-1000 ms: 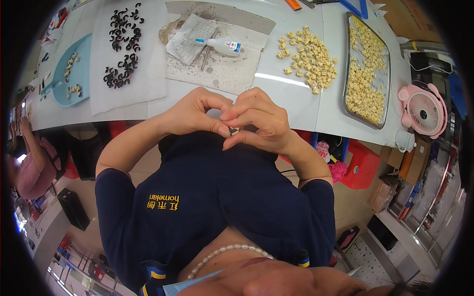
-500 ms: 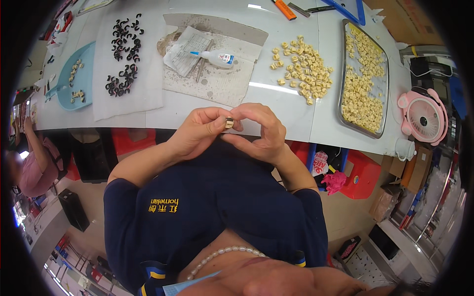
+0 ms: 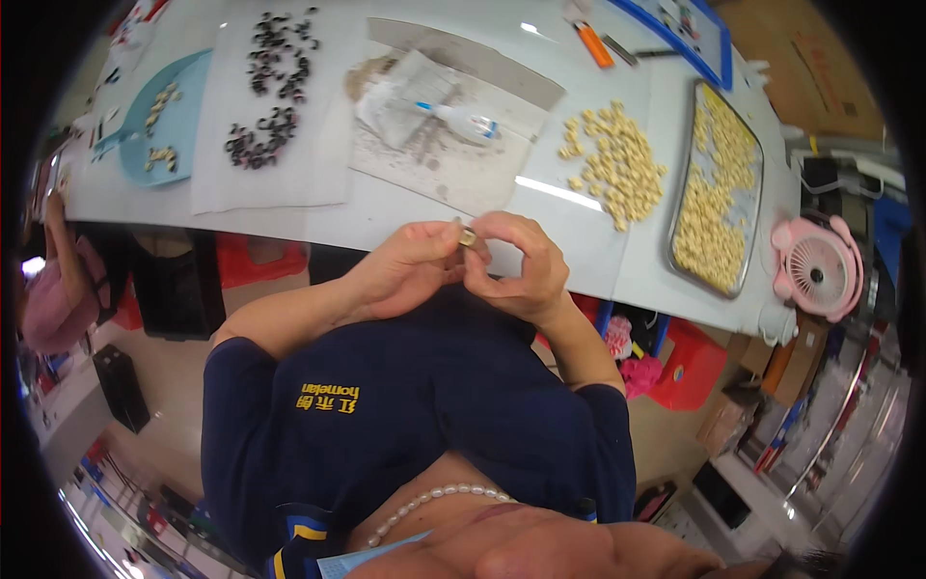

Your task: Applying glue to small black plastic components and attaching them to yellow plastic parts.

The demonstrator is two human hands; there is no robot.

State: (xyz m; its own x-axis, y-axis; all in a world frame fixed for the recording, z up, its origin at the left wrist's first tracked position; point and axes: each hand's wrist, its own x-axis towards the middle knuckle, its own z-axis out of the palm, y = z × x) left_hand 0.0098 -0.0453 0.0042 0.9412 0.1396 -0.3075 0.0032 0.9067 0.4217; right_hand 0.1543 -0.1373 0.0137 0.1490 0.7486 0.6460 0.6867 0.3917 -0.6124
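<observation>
Both hands are up close together, just over the near edge of the white table [image 3: 405,217]. The left hand [image 3: 405,270] and right hand [image 3: 521,265] pinch 1 small ring-like piece [image 3: 467,235] between their fingertips; it looks pale gold w/ a dark spot. So the piece is in the air btwn the 2 hands, not on the table.

On the table, far side of the hands:
- 1 loose pile of cream pieces [image 3: 617,164] on white paper, too many to count.
- 1 metal tray [image 3: 725,280] to the right, full of the same cream pieces.
- 1 bunch of small black pieces [image 3: 270,101] on a white sheet, too many to count.
- 1 blue tray [image 3: 183,106] at the left w/ a few cream bits in it, approx. 2 little groups.
- 1 small white tube [image 3: 458,118] w/ a blue tip, lying on a messy grey sheet.
- 1 orange tool [image 3: 593,43] near the far edge.

1 pink fan [image 3: 818,270] sits at the right end. Another person in pink [image 3: 58,299] is at the far left.
</observation>
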